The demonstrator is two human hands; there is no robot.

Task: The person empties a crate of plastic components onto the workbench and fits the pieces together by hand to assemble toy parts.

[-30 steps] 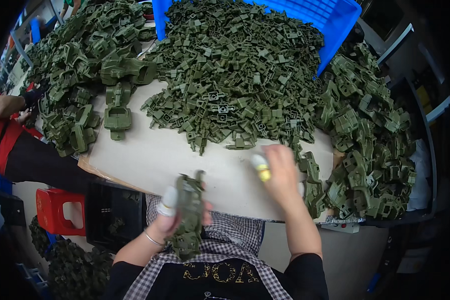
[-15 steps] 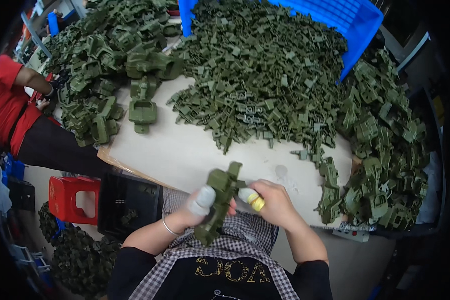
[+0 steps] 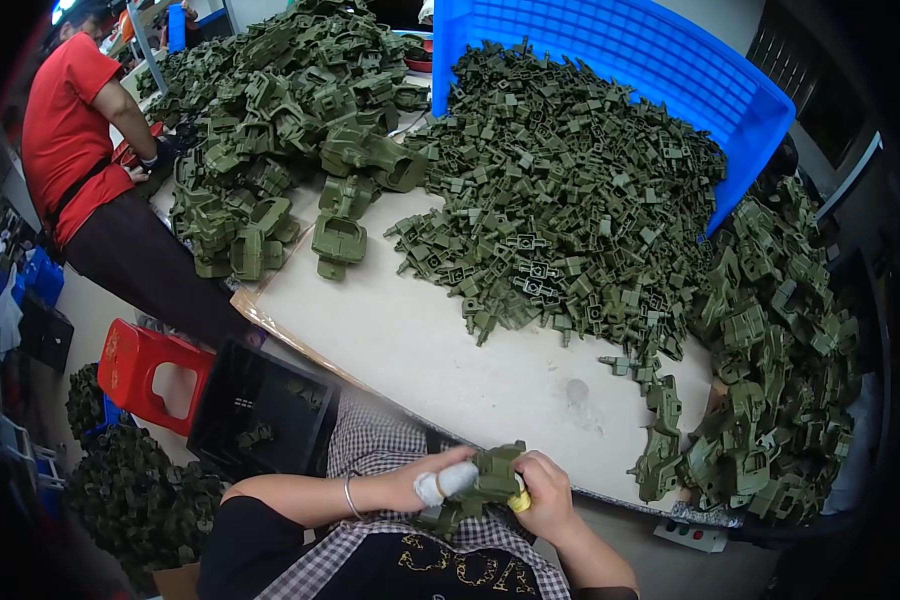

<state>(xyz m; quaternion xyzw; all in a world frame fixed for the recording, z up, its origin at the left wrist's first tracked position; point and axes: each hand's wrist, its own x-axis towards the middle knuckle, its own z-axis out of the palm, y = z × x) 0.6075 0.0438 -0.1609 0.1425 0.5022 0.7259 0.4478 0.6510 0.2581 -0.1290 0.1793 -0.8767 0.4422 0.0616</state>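
An olive-green molded plastic part [image 3: 495,474] is held low in front of my apron. My left hand [image 3: 432,484], with a white wrap on its thumb, is closed round the part's left side. At the part's right end my right hand [image 3: 547,492], with yellow tape on a digit, has its fingers curled in and pressed against it. The right fingertips are partly hidden, so any smaller piece between them cannot be made out. The part's lower portion shows below my left hand, against the checkered apron [image 3: 380,440].
Small green pieces [image 3: 570,200] heap on the white table [image 3: 450,365], spilling from a blue crate [image 3: 660,50]. Larger green parts pile at left [image 3: 290,110] and right [image 3: 760,380]. A black bin [image 3: 280,372] and red stool [image 3: 130,365] stand below left. A co-worker in red [image 3: 80,130] works at far left.
Both hands have come lower and closer to my body. The green part has turned from steep to more level, and my right hand now presses against its end. The whole view has shifted.
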